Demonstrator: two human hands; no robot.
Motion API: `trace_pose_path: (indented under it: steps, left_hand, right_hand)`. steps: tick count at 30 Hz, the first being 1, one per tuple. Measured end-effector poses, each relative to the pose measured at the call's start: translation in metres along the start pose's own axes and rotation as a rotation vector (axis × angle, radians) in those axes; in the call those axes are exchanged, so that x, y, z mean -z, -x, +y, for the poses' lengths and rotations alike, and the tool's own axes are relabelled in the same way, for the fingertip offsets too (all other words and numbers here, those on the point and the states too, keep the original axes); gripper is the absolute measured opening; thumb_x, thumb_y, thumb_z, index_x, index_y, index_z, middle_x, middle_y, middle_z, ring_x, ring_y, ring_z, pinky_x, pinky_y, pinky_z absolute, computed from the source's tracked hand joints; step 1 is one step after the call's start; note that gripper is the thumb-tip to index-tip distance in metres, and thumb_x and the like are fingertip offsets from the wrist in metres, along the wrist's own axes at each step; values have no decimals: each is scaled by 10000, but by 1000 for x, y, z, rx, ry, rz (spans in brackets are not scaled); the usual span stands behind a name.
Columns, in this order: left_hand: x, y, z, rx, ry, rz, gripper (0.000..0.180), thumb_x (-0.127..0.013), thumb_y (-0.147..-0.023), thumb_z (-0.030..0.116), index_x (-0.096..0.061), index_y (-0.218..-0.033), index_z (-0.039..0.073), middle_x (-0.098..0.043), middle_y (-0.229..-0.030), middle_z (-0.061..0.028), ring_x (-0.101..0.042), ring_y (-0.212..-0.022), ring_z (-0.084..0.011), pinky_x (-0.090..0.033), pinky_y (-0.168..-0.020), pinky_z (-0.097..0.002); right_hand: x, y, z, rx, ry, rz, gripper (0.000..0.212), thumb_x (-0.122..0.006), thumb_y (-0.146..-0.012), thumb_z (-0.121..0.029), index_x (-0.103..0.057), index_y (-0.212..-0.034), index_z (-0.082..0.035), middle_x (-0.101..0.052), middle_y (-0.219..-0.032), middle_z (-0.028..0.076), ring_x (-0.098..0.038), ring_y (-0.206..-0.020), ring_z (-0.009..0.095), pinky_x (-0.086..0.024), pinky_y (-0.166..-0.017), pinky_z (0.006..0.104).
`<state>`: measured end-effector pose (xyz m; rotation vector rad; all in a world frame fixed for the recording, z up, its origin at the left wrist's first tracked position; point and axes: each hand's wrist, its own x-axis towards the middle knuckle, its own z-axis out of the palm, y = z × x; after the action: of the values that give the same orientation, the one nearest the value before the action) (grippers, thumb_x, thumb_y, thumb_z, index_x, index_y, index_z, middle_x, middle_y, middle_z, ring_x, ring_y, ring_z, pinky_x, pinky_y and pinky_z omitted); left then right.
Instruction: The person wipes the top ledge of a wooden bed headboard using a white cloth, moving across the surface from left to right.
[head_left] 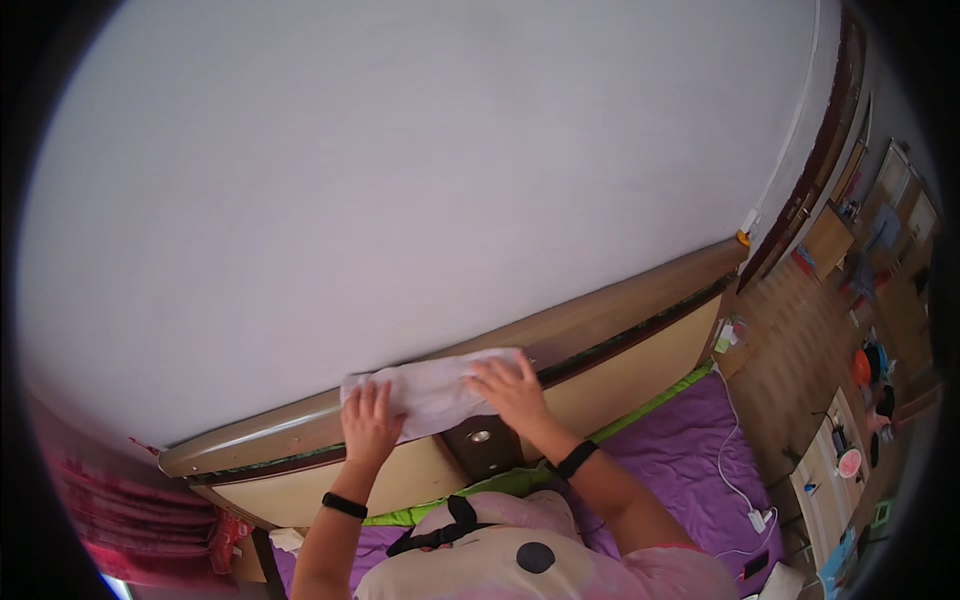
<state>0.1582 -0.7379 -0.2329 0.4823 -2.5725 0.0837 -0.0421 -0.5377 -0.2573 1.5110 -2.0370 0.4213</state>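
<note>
A pale pinkish-white cloth (435, 390) lies folded over the top rail of a wooden headboard (600, 310). On its left end rests my left hand (370, 425), fingers stretched and a little apart. My right hand (510, 390) presses on the cloth's right part, its fingers spread over it. Part of the cloth hangs down the front of the headboard, above a dark brown centre panel (480, 440) with a round light-coloured fitting. Both palms face down, and neither hand grips the cloth visibly.
Behind the headboard rises a plain pale wall (400, 180). A purple bedsheet (670, 450) with a green edge spreads below. A white cable (722, 455) with a plug block crosses the bed at right, near a phone (756, 566). Red curtains (140, 510) hang at left.
</note>
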Motion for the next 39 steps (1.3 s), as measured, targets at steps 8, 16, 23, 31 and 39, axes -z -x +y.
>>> trace_pose_path:
  steps: [8, 16, 23, 31, 39]
  left_hand:
    - [-43, -84, 121, -228, 82, -69, 712, -748, -664, 338, -490, -1316, 216, -465, -1290, -159, -426, -1171, -383, -327, -1006, -541]
    - [-53, -87, 137, -141, 22, -30, 741, -745, -614, 378, -502, -1311, 306, -477, -1284, -131, -443, -1162, -356, -307, -1018, -565]
    - [-27, -55, 96, 11, -99, -43, 741, -763, -556, 358, -548, -1263, 290, -488, -1277, -105, -441, -1181, -347, -310, -1044, -544]
    - [-27, -23, 49, 282, -133, 27, 645, -653, -631, 371, -539, -1240, 194, -485, -1261, -88, -403, -1225, -333, -223, -1105, -546]
    - [-31, -23, 54, 290, -41, 73, 714, -642, -610, 480, -529, -1275, 249, -492, -1285, -48, -422, -1227, -296, -232, -1111, -528]
  right_hand:
    - [38, 53, 127, -339, 21, -106, 349, -578, -794, -160, -618, -1139, -197, -483, -1374, -20, -422, -1293, 199, -243, -1094, 516]
    - [20, 57, 122, -390, -312, -109, 643, -753, -699, -294, -480, -1266, -163, -373, -1463, 73, -297, -1366, 356, -257, -1083, 518]
    - [8, 36, 98, -63, -267, -123, 585, -717, -740, -209, -517, -1289, -206, -395, -1455, 42, -334, -1354, 323, -319, -1061, 448]
    - [-1, -15, 55, 126, -393, -129, 689, -726, -640, -192, -523, -1298, -200, -430, -1426, 43, -372, -1335, 332, -301, -1075, 429]
    - [3, -18, 71, 285, -339, -195, 721, -679, -582, -99, -489, -1278, -98, -413, -1404, 121, -328, -1324, 424, -282, -1071, 547]
